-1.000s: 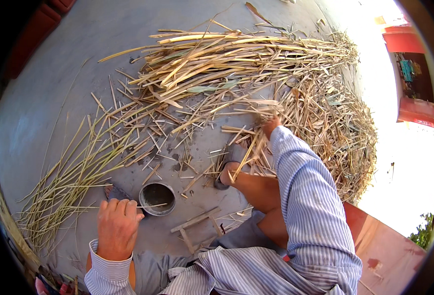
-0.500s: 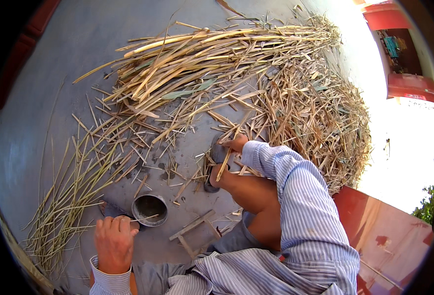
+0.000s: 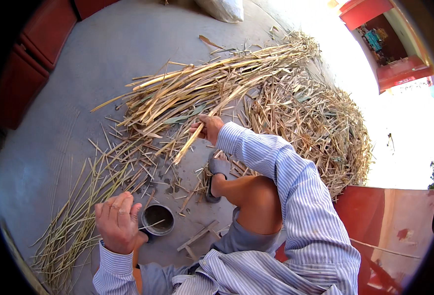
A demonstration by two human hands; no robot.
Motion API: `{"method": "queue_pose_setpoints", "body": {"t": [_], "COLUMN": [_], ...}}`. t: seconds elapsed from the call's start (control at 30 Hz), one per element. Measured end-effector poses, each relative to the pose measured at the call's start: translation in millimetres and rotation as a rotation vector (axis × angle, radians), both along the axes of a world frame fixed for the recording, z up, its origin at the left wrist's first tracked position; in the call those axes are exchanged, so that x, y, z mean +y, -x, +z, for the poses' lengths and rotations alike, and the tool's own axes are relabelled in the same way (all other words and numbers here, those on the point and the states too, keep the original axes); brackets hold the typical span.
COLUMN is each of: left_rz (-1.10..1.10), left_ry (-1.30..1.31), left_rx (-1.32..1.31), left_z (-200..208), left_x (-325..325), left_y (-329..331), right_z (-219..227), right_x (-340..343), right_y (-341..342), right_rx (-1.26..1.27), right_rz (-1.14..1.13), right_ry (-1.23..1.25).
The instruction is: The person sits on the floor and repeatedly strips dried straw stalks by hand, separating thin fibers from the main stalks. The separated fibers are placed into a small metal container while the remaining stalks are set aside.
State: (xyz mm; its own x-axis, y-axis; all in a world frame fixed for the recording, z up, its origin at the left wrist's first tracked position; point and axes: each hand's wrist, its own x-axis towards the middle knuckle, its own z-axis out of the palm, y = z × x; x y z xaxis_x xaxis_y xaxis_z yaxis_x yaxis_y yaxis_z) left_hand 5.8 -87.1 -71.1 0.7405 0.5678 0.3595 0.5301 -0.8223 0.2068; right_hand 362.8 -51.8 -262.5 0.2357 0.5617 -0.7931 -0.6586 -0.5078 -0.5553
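My right hand (image 3: 208, 129) is closed round a pale yellow dry stalk (image 3: 190, 143), holding it slantwise above the floor. The stalk's near end points toward my lower left, and its far end overlaps the bundle of long dry stalks (image 3: 177, 93). My left hand (image 3: 117, 222) is raised beside a dark round bowl (image 3: 158, 220), its fingers bent and pressed together; whatever they may hold is hidden. A thin stick (image 3: 153, 224) lies across the bowl's rim. Thin greenish stems (image 3: 74, 231) are spread on the floor left of that hand.
A big heap of chopped dry stalks and leaves (image 3: 305, 123) lies to the right. My sandalled foot (image 3: 219, 167) stands among loose bits. A small wooden frame (image 3: 197, 236) lies near my knee. Red furniture (image 3: 45, 39) stands far left, a white sack (image 3: 224, 9) at the back.
My right hand has moved left and away from me with a stalk, lifting it from beside my foot. My left hand has risen slightly. The view has shifted, showing more at the far left.
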Motion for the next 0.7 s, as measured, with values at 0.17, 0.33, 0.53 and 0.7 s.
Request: {"method": "queue_pose_setpoints", "body": {"t": [0.17,0.33,0.53,0.7], "left_rz": [-0.039,0.269,0.345,0.462], "left_ry": [-0.332,-0.328,-0.223,-0.278], "left_rx": [-0.06,0.061,0.038,0.083], "left_z": [72,87,95,95], "left_x": [-44,-11,12,18], "left_y": [-37,-27,42,58], "right_z": [127,187,188,162], "right_x": [-6,-30,-13,7], "right_y": [120,202,183,158], "right_rx": [0.194,0.287,0.295,0.146], "right_rz": [0.335,0.346,0.275,0.29], "right_ry": [-0.456,-0.767,-0.652,-0.63]}}
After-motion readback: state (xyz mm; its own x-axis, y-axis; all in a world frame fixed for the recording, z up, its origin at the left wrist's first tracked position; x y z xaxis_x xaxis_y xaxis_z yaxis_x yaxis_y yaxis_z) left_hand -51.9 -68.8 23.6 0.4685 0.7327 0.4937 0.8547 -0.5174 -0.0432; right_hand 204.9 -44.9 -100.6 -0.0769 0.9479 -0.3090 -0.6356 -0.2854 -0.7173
